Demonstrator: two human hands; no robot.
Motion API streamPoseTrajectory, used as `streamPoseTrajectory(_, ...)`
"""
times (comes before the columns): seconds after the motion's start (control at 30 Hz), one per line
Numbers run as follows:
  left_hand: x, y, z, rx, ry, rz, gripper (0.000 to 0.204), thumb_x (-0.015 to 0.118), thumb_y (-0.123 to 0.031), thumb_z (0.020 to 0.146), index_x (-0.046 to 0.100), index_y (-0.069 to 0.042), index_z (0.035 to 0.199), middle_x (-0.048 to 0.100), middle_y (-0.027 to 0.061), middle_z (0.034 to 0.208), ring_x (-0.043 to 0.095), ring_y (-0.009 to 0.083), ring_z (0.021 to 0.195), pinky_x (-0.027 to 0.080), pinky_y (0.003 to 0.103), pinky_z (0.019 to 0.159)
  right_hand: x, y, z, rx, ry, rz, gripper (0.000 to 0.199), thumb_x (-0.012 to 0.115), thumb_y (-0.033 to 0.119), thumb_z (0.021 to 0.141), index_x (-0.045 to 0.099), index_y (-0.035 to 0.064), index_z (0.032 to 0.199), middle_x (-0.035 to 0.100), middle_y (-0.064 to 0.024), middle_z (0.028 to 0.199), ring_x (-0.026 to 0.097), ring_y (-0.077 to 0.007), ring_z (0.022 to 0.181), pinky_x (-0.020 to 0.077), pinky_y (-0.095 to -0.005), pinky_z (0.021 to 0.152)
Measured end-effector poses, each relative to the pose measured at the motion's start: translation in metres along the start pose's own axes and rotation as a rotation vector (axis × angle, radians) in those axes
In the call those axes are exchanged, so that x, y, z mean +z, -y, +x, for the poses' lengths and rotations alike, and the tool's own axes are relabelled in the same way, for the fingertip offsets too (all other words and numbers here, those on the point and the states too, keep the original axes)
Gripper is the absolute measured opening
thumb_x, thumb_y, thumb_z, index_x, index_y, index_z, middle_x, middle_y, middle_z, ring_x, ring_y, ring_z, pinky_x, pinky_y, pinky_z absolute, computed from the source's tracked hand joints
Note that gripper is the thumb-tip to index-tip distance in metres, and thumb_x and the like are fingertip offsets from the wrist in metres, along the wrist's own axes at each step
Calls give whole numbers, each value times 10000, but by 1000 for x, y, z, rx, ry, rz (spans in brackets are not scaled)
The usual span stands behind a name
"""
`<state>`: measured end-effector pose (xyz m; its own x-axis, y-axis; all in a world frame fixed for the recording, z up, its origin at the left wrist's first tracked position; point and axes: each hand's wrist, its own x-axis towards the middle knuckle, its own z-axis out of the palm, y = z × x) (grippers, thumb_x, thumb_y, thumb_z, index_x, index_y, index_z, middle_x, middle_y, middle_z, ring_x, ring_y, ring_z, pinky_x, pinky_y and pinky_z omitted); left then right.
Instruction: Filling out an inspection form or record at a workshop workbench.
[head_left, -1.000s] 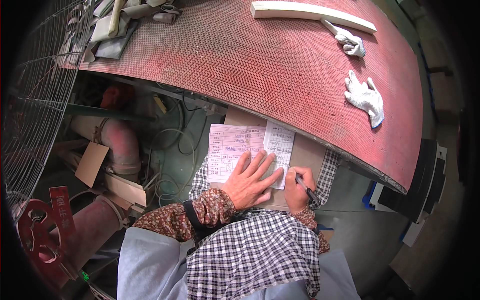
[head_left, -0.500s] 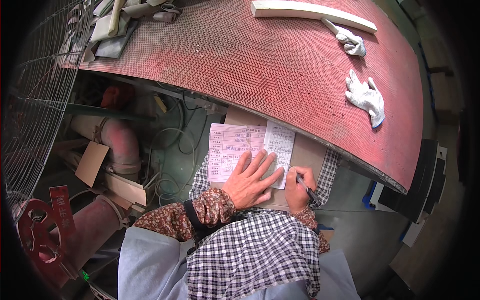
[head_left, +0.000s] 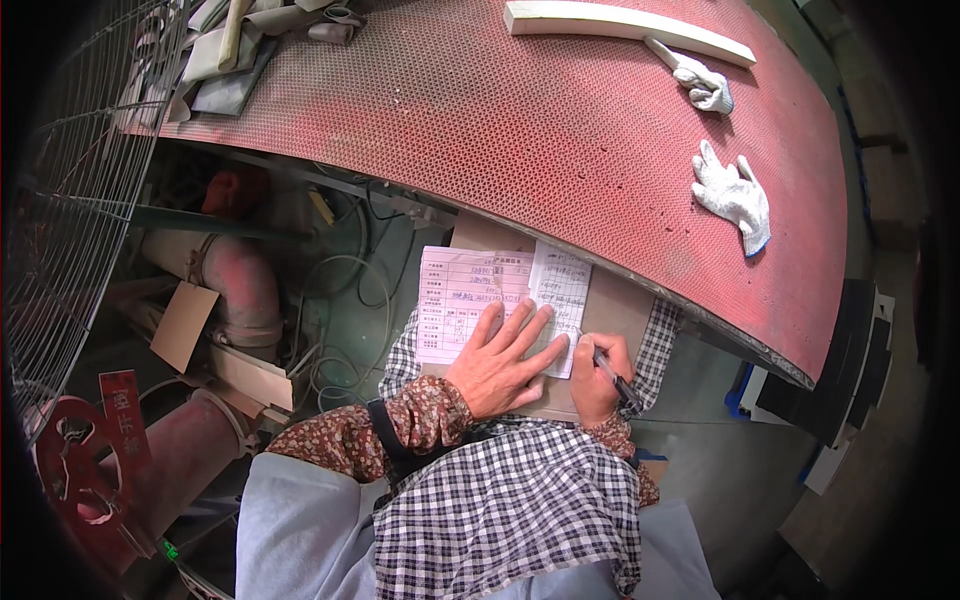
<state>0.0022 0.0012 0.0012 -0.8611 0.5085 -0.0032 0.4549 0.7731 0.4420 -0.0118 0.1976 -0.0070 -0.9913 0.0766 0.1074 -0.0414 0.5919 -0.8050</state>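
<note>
My left hand [head_left: 500, 362] lies flat with fingers spread on a pink printed form [head_left: 460, 300], pressing it onto a brown cardboard board [head_left: 615, 310] on my lap. A smaller white slip [head_left: 560, 285] overlaps the form on its right side. My right hand [head_left: 598, 378] grips a dark pen [head_left: 612, 372], its tip touching the lower edge of the white slip. Floral sleeves and a checked apron cover my arms and lap.
A red perforated worktable [head_left: 520, 130] curves across the top, bearing two white work gloves [head_left: 735, 195] [head_left: 700, 85], a long pale strip [head_left: 620, 25] and grey cloths [head_left: 225, 60]. A wire fan guard [head_left: 70, 180] stands left; red pipes [head_left: 235, 290] and cables lie below.
</note>
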Motion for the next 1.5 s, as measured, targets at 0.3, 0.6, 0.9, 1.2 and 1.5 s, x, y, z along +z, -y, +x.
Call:
streamPoseTrajectory(0.3, -1, 0, 0, 5, -8, 2, 791, 699, -477, 843, 396, -281, 1546, 360, 126, 1599, 332, 353, 1482, 215, 597, 1213, 1, 1, 1, 8, -32, 19, 109, 693, 97, 879, 618, 18, 889, 622, -114, 697, 607, -233, 573, 481, -367, 544)
streamPoseTrajectory(0.6, -1, 0, 0, 3, -17, -7, 783, 697, -474, 846, 400, -282, 1544, 351, 122, 1605, 320, 351, 1490, 200, 595, 1219, 0, 3, 3, -37, -29, 16, 109, 697, 90, 874, 616, 18, 876, 626, -115, 706, 608, -240, 577, 481, -367, 544)
streamPoseTrajectory(0.9, -1, 0, 0, -2, -8, 1, 781, 696, -485, 849, 400, -291, 1546, 352, 117, 1607, 313, 348, 1497, 197, 594, 1225, -1, 0, 0, -7, 22, 18, 112, 670, 102, 911, 618, 4, 928, 634, -69, 770, 577, -130, 644, 480, -304, 591)
streamPoseTrajectory(1.2, 0, 0, 1, 1, -9, 4, 777, 692, -489, 848, 406, -286, 1541, 355, 124, 1604, 318, 355, 1493, 205, 600, 1218, -2, 0, 0, 3, 28, 21, 104, 669, 91, 904, 608, 7, 912, 630, -68, 765, 574, -133, 639, 479, -306, 587)
streamPoseTrajectory(1.5, -2, -1, 1, 0, -11, -3, 785, 705, -480, 837, 412, -281, 1538, 358, 128, 1604, 326, 353, 1488, 204, 595, 1217, -1, 2, 1, -7, 20, 18, 106, 667, 94, 905, 606, 7, 908, 635, -78, 769, 582, -146, 638, 482, -315, 591)
